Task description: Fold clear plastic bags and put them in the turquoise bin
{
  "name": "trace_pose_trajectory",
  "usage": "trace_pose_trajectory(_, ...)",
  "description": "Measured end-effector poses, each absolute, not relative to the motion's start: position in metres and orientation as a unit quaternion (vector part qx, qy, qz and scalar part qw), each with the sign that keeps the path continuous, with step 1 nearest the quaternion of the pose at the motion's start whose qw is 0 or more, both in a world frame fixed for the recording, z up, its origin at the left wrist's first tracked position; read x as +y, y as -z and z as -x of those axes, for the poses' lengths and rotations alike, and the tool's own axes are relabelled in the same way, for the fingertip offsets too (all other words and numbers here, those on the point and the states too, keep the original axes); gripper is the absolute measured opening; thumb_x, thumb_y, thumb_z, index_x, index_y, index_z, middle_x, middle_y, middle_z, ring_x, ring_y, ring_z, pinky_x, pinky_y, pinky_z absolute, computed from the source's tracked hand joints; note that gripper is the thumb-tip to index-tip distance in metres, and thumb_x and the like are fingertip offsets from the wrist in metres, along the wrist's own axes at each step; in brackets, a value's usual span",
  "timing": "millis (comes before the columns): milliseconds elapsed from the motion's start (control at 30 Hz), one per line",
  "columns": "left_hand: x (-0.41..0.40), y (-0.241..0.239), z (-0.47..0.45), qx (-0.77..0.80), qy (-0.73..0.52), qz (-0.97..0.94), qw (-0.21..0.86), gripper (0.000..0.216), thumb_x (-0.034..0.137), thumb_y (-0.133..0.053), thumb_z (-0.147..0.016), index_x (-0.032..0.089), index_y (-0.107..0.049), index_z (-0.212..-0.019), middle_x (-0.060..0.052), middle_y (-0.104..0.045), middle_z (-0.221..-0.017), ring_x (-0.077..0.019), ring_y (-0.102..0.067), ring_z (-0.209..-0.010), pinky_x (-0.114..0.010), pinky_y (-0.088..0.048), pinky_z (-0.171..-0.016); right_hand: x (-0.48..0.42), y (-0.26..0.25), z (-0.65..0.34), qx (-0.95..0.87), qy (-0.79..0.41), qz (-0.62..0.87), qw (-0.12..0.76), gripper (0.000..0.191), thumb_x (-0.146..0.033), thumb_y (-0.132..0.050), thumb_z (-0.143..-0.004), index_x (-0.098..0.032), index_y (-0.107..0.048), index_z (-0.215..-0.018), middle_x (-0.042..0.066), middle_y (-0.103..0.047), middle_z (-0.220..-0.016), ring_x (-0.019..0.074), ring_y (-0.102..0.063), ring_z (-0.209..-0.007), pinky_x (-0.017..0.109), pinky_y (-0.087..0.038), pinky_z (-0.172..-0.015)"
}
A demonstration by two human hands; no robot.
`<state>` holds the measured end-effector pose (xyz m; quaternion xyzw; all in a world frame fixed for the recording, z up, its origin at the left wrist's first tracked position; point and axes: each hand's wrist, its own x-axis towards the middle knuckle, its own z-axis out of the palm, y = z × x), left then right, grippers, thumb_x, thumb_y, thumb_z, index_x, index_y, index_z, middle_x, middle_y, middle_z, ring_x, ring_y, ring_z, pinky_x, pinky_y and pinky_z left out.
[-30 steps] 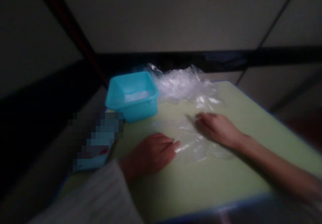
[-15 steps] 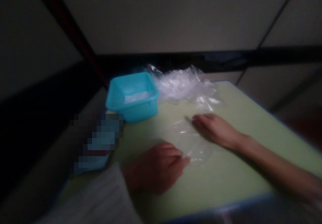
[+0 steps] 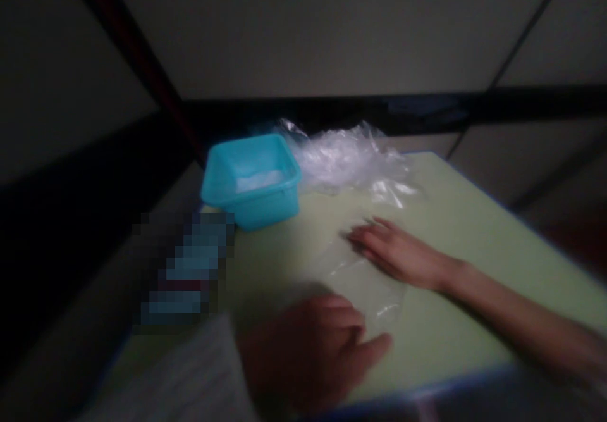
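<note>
Head | left hand [image 3: 315, 343] by, right hand [image 3: 398, 254] on 1 sheet [image 3: 374, 292] | 1 tub [image 3: 265, 210]

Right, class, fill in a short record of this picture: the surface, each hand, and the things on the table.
surface: pale green table
right hand: laid flat, palm down, on a clear plastic sheet
left hand: blurred, at the sheet's near edge; grip unclear
behind: turquoise tub with something white inside; heap of clear plastic beside it
</note>
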<state>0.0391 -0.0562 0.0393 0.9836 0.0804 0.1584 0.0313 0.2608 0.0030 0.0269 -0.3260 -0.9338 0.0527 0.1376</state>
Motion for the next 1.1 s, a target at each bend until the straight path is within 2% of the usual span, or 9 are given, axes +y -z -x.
trace_pose_trajectory(133, -0.062, -0.038, -0.042, 0.05, -0.132, -0.986, 0.089, 0.035, 0.021, -0.044, -0.085, 0.012, -0.044, -0.119, -0.002, -0.06, -0.071, -0.0161, -0.056, -0.061, -0.029, -0.042, -0.053, -0.001, -0.027, -0.257, -0.94, -0.071, 0.307, 0.129, 0.037, -0.023, -0.037, -0.096, -0.015, -0.041, -0.132, 0.015, -0.055, -0.127, 0.0223, -0.045, -0.124, 0.051, -0.025, -0.107)
trace_pose_trajectory(300, -0.069, -0.032, -0.046, 0.035, -0.127, -0.986, 0.104, 0.044, 0.033, -0.05, -0.088, 0.014, -0.039, -0.125, -0.004, -0.064, -0.089, -0.0171, -0.06, -0.077, -0.031, -0.048, -0.068, -0.003, -0.028, -0.254, -0.948, -0.102, 0.278, 0.115, 0.039, -0.022, -0.04, -0.095, -0.016, -0.04, -0.134, 0.012, -0.052, -0.132, 0.0209, -0.039, -0.129, 0.051, -0.018, -0.111)
trace_pose_trajectory(467, -0.074, -0.028, -0.052, 0.034, -0.148, -0.984, 0.09, 0.032, 0.028, -0.041, -0.094, 0.018, -0.043, -0.124, -0.005, -0.065, -0.104, -0.0167, -0.059, -0.095, -0.032, -0.047, -0.086, -0.006, -0.029, -0.249, -0.961, -0.112, 0.23, 0.11, 0.04, -0.019, -0.042, -0.094, -0.017, -0.04, -0.134, 0.01, -0.05, -0.135, 0.0201, -0.035, -0.131, 0.051, -0.015, -0.112)
trace_pose_trajectory(600, -0.08, -0.025, -0.056, 0.026, -0.181, -0.979, 0.089, 0.033, 0.026, -0.036, -0.096, 0.014, -0.043, -0.125, -0.007, -0.062, -0.116, -0.0185, -0.054, -0.107, -0.035, -0.042, -0.097, -0.012, -0.029, -0.242, -0.971, -0.112, 0.194, 0.089, 0.039, -0.02, -0.042, -0.094, -0.017, -0.04, -0.134, 0.008, -0.05, -0.135, 0.0197, -0.032, -0.133, 0.05, -0.013, -0.112)
trace_pose_trajectory(767, -0.076, -0.029, -0.05, 0.01, -0.24, -0.968, 0.079, 0.03, 0.028, -0.041, -0.094, 0.016, -0.047, -0.12, -0.006, -0.064, -0.11, -0.0171, -0.056, -0.107, -0.035, -0.04, -0.1, -0.014, -0.036, -0.243, -0.974, -0.121, 0.16, 0.103, 0.038, -0.022, -0.04, -0.095, -0.017, -0.041, -0.133, 0.008, -0.049, -0.136, 0.0186, -0.032, -0.133, 0.046, -0.019, -0.112)
trace_pose_trajectory(833, -0.063, -0.03, -0.042, 0.071, -0.284, -0.955, 0.051, 0.032, 0.029, -0.042, -0.092, 0.014, -0.046, -0.119, -0.009, -0.065, -0.106, -0.0197, -0.058, -0.104, -0.038, -0.043, -0.097, -0.011, -0.042, -0.251, -0.964, -0.118, 0.193, 0.14, 0.036, -0.024, -0.04, -0.095, -0.017, -0.045, -0.13, 0.009, -0.054, -0.13, 0.0193, -0.042, -0.126, 0.044, -0.029, -0.107)
trace_pose_trajectory(933, -0.035, -0.026, -0.027, 0.275, -0.341, -0.899, 0.0, 0.036, 0.018, -0.043, -0.089, 0.014, -0.043, -0.125, -0.012, -0.063, -0.112, -0.0232, -0.058, -0.106, -0.042, -0.046, -0.092, -0.003, -0.049, -0.266, -0.934, -0.088, 0.303, 0.169, 0.033, -0.028, -0.036, -0.095, -0.015, -0.054, -0.12, 0.013, -0.065, -0.107, 0.0223, -0.059, -0.099, 0.04, -0.044, -0.087)
trace_pose_trajectory(1000, -0.017, -0.02, -0.017, 0.365, -0.364, -0.857, 0.033, 0.042, 0.014, -0.044, -0.088, 0.017, -0.038, -0.129, -0.009, -0.066, -0.106, -0.0207, -0.061, -0.1, -0.04, -0.048, -0.089, 0.001, -0.05, -0.275, -0.908, -0.072, 0.378, 0.166, 0.036, -0.03, -0.035, -0.095, -0.013, -0.056, -0.118, 0.013, -0.067, -0.093, 0.0223, -0.062, -0.082, 0.037, -0.046, -0.074)
trace_pose_trajectory(1100, -0.002, -0.01, -0.008, 0.427, -0.353, -0.828, 0.088, 0.043, 0.013, -0.044, -0.088, 0.018, -0.035, -0.129, -0.009, -0.066, -0.109, -0.0192, -0.065, -0.095, -0.036, -0.051, -0.084, 0.004, -0.047, -0.278, -0.881, -0.073, 0.444, 0.144, 0.039, -0.033, -0.036, -0.094, -0.012, -0.053, -0.123, 0.011, -0.068, -0.079, 0.0206, -0.062, -0.066, 0.034, -0.044, -0.062)
